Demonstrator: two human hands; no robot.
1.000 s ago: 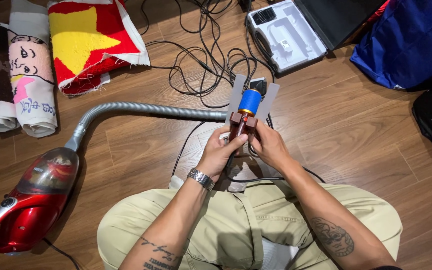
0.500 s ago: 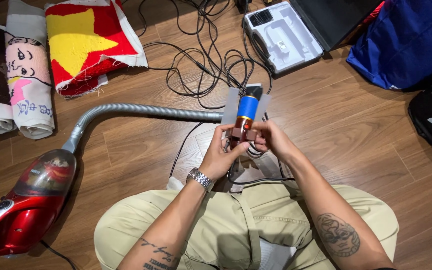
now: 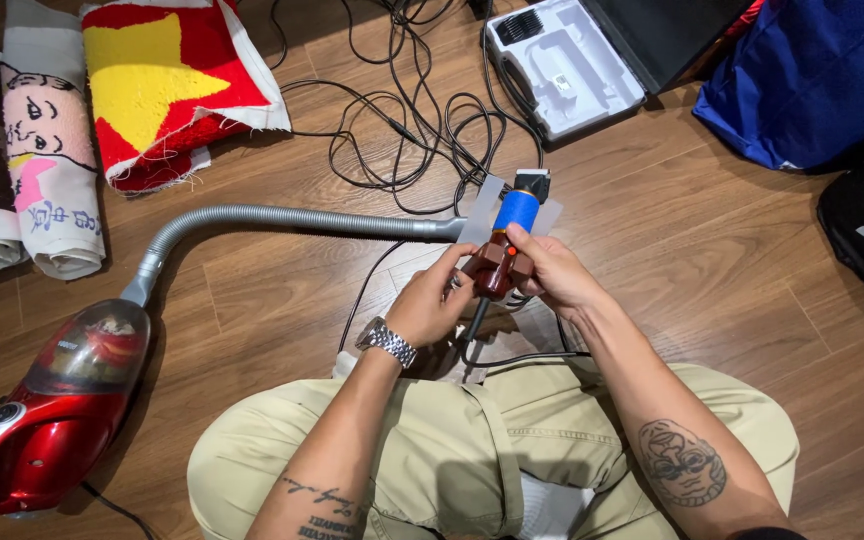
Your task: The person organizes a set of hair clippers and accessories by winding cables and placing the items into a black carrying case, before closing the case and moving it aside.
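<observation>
From the head camera, a person sits cross-legged on a wooden floor (image 3: 752,300) and looks down at both hands.

The left hand (image 3: 430,305) has a silver watch (image 3: 386,340) on its wrist. Its fingers are curled and pinch the near, dark red end of an electric clipper (image 3: 502,245). The right hand (image 3: 552,275) wraps around the same dark red part from the right side, with its thumb pressed on top near a small red light. So both hands are closed on the clipper. It is held up in the middle of the scene, just above the knees, with its black blade end pointing far. It has a blue band around the middle. A black cord hangs from its near end down to the floor.

It looks like the person is checking or switching the clipper, turning it in the hands. A good next move would need a steady hold and a careful thumb.

On the left lies a red vacuum cleaner (image 3: 62,410). Its grey hose (image 3: 282,218) runs right, up to the clipper. Far left are rolled rugs (image 3: 152,80). Far off are tangled black cables (image 3: 402,110) and an open grey case (image 3: 562,60). On the far right sits a blue bag (image 3: 812,70).
</observation>
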